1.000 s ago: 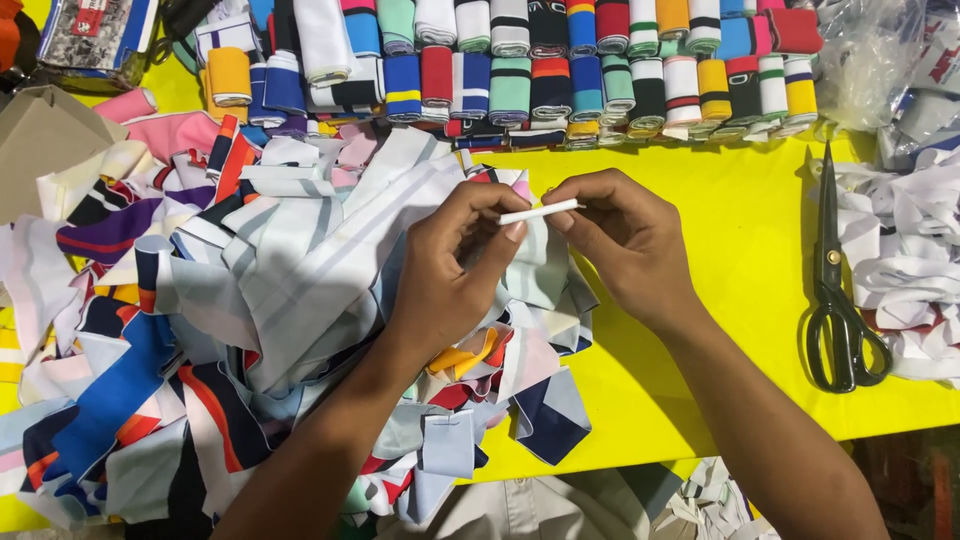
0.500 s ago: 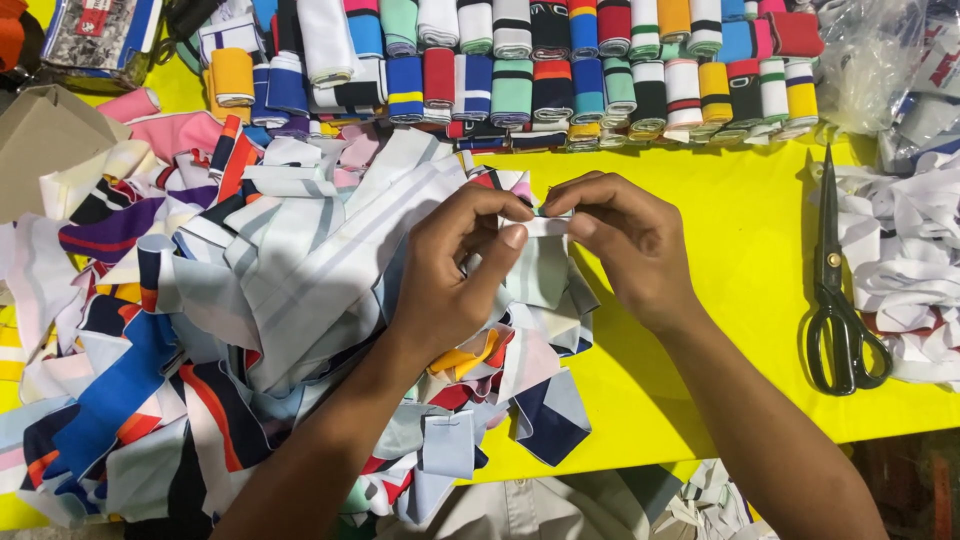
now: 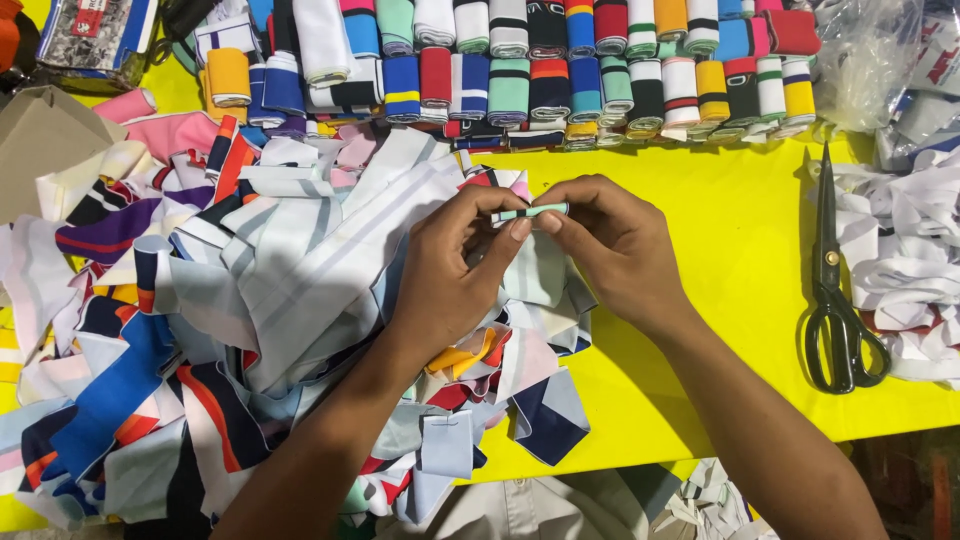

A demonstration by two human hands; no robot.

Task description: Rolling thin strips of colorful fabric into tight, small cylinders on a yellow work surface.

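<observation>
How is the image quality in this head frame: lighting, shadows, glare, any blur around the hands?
Head view: bright, even overhead light; the yellow table is strongly saturated. Soft shadows fall beside the scissors and under the right hand. Both it and the left hand look sharp, as does the rolled strip. Mild glare shows on the plastic bag.

Both forearms enter from the lower edge and converge toward the centre. The left hand [image 3: 450, 275] is palm-down, wrist slightly flexed, with thumb and forefinger pinched together at the fingertips; the remaining fingers are curled under. The right hand [image 3: 612, 250] faces it, knuckles upward, thumb and forefinger likewise pinched. The fingertips of the two hands meet just above the left hand's knuckles. Both forearms are bare.
</observation>
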